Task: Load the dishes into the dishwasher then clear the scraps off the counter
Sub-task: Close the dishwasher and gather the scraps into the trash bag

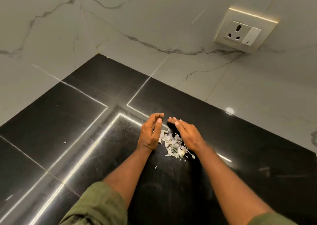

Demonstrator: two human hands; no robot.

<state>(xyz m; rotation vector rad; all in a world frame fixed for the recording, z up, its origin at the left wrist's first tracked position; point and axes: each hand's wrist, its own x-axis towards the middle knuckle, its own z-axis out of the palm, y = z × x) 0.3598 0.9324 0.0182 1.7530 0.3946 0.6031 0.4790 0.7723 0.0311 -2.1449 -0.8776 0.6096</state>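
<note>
A small heap of pale vegetable scraps (pixel 172 144) lies on the glossy black counter (pixel 82 125). My left hand (pixel 151 133) stands on its edge at the left side of the heap, palm turned toward it, fingers loosely bent. My right hand (pixel 186 133) stands at the right side with straight fingers, palm facing the heap. The two hands cup the scraps between them, fingertips nearly meeting at the far end. Neither hand holds anything. A few stray bits (pixel 155 167) lie nearer to me, outside the hands.
White marble wall tiles (pixel 154 27) rise behind the counter and meet in a corner at the back. A wall socket with a switch (pixel 243 32) sits at the upper right. Single scrap flecks (pixel 64 142) lie on the counter to the left.
</note>
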